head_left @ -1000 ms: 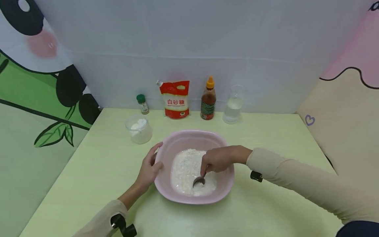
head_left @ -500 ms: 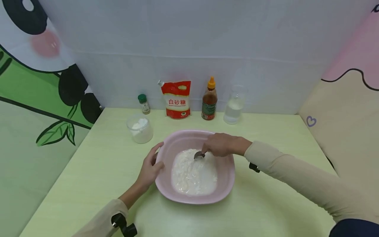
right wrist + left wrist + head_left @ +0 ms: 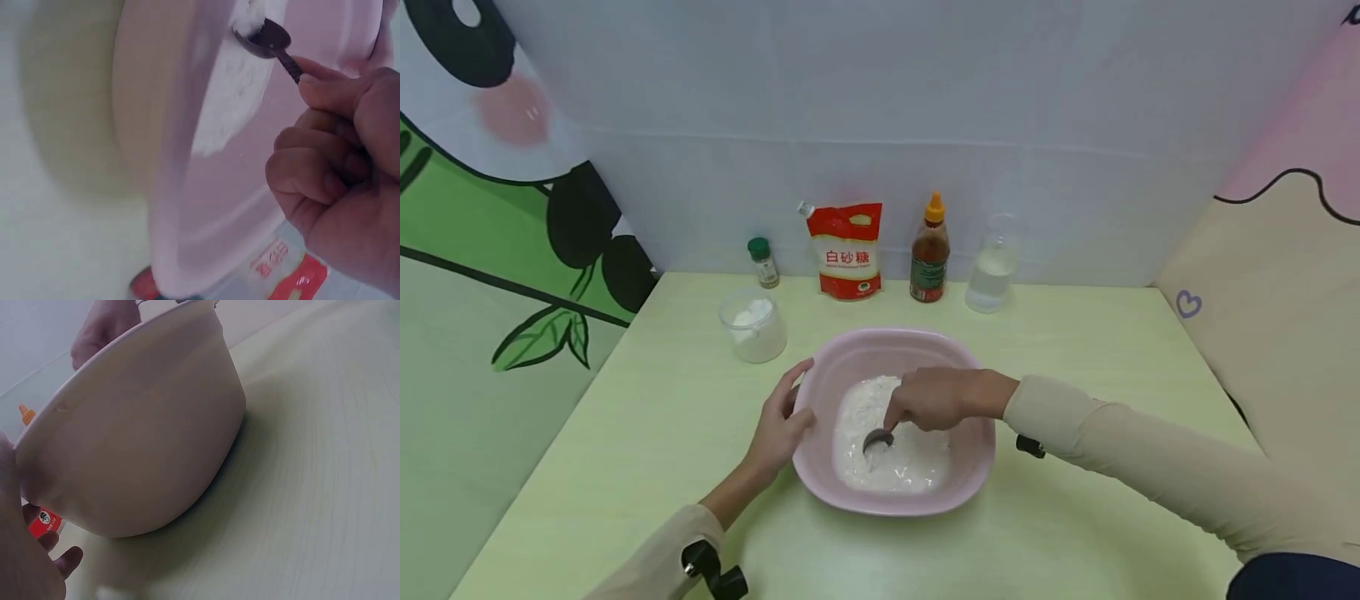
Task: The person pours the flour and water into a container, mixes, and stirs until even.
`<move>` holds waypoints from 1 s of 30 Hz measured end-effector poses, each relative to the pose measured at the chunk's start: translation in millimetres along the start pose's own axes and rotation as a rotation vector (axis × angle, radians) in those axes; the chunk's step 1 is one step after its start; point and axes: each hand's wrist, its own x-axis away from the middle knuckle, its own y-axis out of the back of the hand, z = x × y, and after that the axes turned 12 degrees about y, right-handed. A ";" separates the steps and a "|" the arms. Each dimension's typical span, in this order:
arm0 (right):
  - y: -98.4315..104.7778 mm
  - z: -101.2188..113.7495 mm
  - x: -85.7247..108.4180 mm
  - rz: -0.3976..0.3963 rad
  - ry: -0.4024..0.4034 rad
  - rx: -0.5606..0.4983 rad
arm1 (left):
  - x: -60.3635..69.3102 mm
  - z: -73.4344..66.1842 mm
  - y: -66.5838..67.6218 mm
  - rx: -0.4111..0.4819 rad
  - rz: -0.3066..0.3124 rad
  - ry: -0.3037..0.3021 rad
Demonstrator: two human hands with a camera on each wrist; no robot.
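Note:
A pink basin (image 3: 827,367) stands on the table with white powder and liquid (image 3: 880,475) in it. My left hand (image 3: 778,429) grips its left rim, thumb over the edge; in the left wrist view some fingers show beside the basin's outer wall (image 3: 144,425). Over the basin, my right hand (image 3: 936,398) pinches the handle of a small dark spoon (image 3: 877,439), whose bowl is at the white mixture. The right wrist view shows the spoon (image 3: 269,39) with white clumps at its bowl, thumb and forefinger on the handle and the other fingers curled.
Behind the basin stand a green-capped jar (image 3: 763,265), a red and white pouch (image 3: 848,254), a sauce bottle with an orange cap (image 3: 929,254) and a clear container of liquid (image 3: 992,271). A clear tub of white stuff (image 3: 756,329) is at the back left.
Between the earlier frames my right hand swung to the basin's far side; now the spoon is nearer me and further left. My left hand keeps its grip on the rim.

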 end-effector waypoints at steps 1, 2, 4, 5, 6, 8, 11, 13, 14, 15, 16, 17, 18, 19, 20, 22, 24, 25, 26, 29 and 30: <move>2.8 -4.2 0.0 -0.016 -0.006 0.028 | -0.3 0.2 -0.3 0.003 0.001 0.001; 5.6 -9.5 0.8 -0.027 -0.021 0.042 | -0.5 0.4 -0.4 0.006 0.004 0.001; 11.5 -19.9 4.4 -0.032 -0.061 0.062 | -1.0 1.0 -0.6 0.010 0.010 -0.002; 14.3 -24.4 7.3 -0.028 -0.090 0.067 | -1.3 1.3 -0.7 0.010 0.011 -0.001; 16.9 -27.8 10.6 -0.023 -0.121 0.069 | -1.5 1.3 -0.7 0.011 0.012 -0.002; 20.8 -32.2 17.8 -0.016 -0.178 0.048 | -1.7 1.4 -0.7 0.010 0.011 -0.003; 23.4 -31.2 26.0 0.008 -0.198 0.002 | -1.3 0.8 -0.5 0.011 0.009 0.000; 21.4 -28.0 27.4 0.031 -0.170 -0.029 | -0.9 0.4 -0.2 0.011 0.005 0.001; 19.8 -25.4 27.0 0.046 -0.146 -0.049 | -0.8 0.2 -0.1 0.010 0.004 0.000; 17.8 -22.0 25.8 0.062 -0.122 -0.064 | -0.6 0.0 0.0 0.008 0.002 -0.001; 15.4 -18.6 24.1 0.074 -0.102 -0.078 | -0.4 -0.3 0.1 0.007 0.000 -0.001; 12.7 -15.1 21.7 0.079 -0.077 -0.089 | -0.2 -0.6 0.2 0.007 -0.002 -0.001; 10.0 -11.6 19.0 0.083 -0.053 -0.099 | 0.0 -0.8 0.3 0.006 -0.004 0.000; 7.4 -8.3 16.2 0.082 -0.038 -0.111 | 0.0 -0.7 0.2 0.006 -0.006 0.001; 4.9 -5.2 13.3 0.077 -0.026 -0.123 | 0.1 -0.7 0.3 0.004 -0.006 0.003; 0.9 -0.8 6.6 0.058 -0.001 -0.124 | 0.3 -0.9 0.2 0.002 -0.006 0.004; -1.0 2.1 -0.3 0.039 0.026 -0.113 | 0.5 -1.2 0.2 -0.002 -0.005 0.001; -1.2 3.2 -3.7 0.030 0.036 -0.091 | 0.7 -1.4 0.2 -0.005 -0.003 -0.002; -0.8 4.1 -7.3 0.023 0.044 -0.066 | 0.8 -1.6 0.2 -0.008 -0.003 -0.005; 3.2 4.6 -17.6 0.001 0.061 0.032 | 1.1 -1.6 0.4 -0.012 -0.006 -0.015; 4.8 3.9 -20.9 -0.001 0.068 0.082 | 1.1 -1.4 0.4 -0.010 -0.008 -0.019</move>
